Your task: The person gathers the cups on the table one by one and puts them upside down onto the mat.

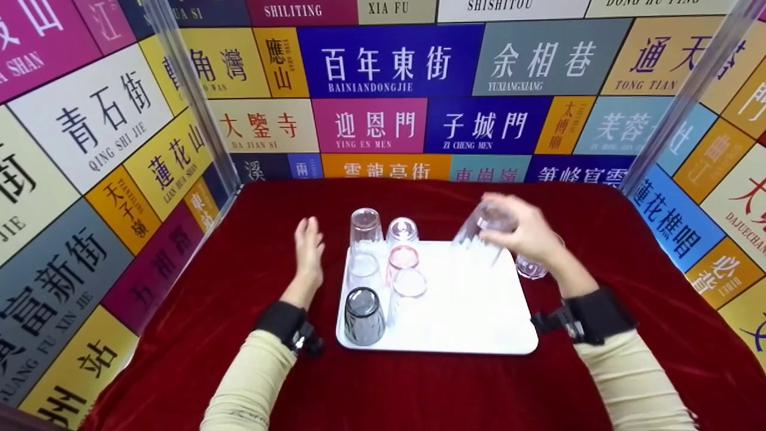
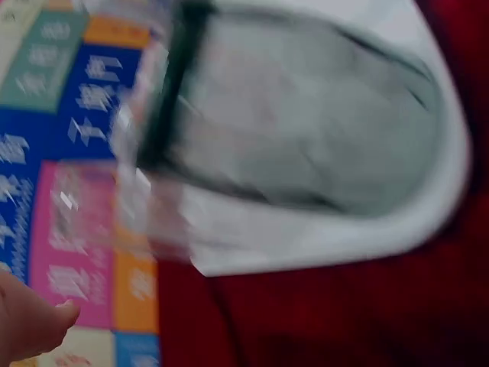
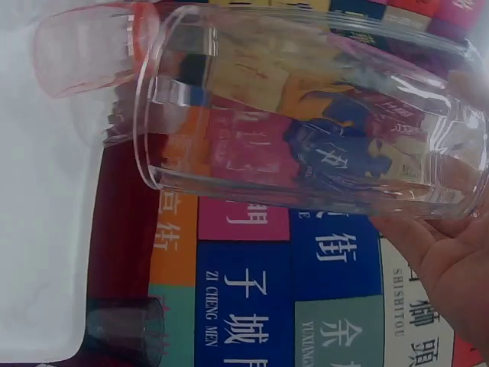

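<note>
R hand (image 1: 525, 232) grips 1 clear glass (image 3: 283, 122) at end opp. rim; L hand (image 1: 309, 254) straight-fingered.

- Tray (image 1: 467, 311) on the tabletop (image 1: 431, 392), wall (image 1: 389, 66) behind.
- Glasses (image 1: 404, 260) in two front-to-back columns along the tray's left side.
- Left hand (image 1: 308, 251) left of the columns, apart from them.
- Raised glass (image 1: 486, 222) in the right hand (image 1: 526, 232), right of the columns.
- Another glass (image 1: 531, 269) just beside the tray's far right corner.

Colourful Chinese sign-panelled walls (image 1: 389, 126) on 3 sides, see-through corner posts (image 1: 196, 90), deep red cloth (image 1: 239, 239) below
</note>
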Available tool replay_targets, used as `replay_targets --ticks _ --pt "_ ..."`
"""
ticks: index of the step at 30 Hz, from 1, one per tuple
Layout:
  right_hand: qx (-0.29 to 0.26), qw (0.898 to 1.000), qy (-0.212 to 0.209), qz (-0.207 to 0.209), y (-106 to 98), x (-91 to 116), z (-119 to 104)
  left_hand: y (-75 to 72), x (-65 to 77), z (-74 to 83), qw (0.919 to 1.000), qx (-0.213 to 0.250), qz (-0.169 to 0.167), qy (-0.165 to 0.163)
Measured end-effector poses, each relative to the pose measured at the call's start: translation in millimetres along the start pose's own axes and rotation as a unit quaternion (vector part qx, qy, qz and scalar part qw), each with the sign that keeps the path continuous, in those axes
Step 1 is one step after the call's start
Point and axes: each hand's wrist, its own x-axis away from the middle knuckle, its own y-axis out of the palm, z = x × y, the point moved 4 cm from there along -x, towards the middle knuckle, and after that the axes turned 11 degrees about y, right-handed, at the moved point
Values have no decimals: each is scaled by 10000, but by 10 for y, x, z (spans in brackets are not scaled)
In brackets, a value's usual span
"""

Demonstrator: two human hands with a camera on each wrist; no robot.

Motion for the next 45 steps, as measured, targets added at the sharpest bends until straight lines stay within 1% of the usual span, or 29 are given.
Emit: replay_targets --ticks 2,3,5,8,11,17,22,32,39,45 --pt "383 9984 -352 -240 131 81 24 -147 -9 -81 9997 -141 143 -163" --pt "526 9968 -495 -347 203 114 79 -211 -4 -118 9993 -211 188 -255" --pt "712 9932 -775 -507 333 203 121 -317 8 -170 9983 -361 246 -393" --pt "928 9877 -1123 -574 497 320 185 -440 14 -232 9967 -579 255 -506" --pt "1029 9830 -1366 -676 634 401 231 -522 12 -270 9956 -719 270 -533" --pt "1134 9796 -1372 -934 835 500 303 -569 18 -296 9949 -778 294 -563" --pt "1122 9803 -1251 -1034 913 554 347 -582 28 -314 9948 -779 298 -590" --pt "1009 9823 -1157 -1077 940 563 373 -659 49 -328 9954 -559 412 -660" --pt "980 9829 -965 -1224 938 569 395 -677 60 -313 9954 -578 417 -647" --pt "1046 9820 -1041 -1176 915 542 396 -673 45 -290 9958 -551 444 -589"
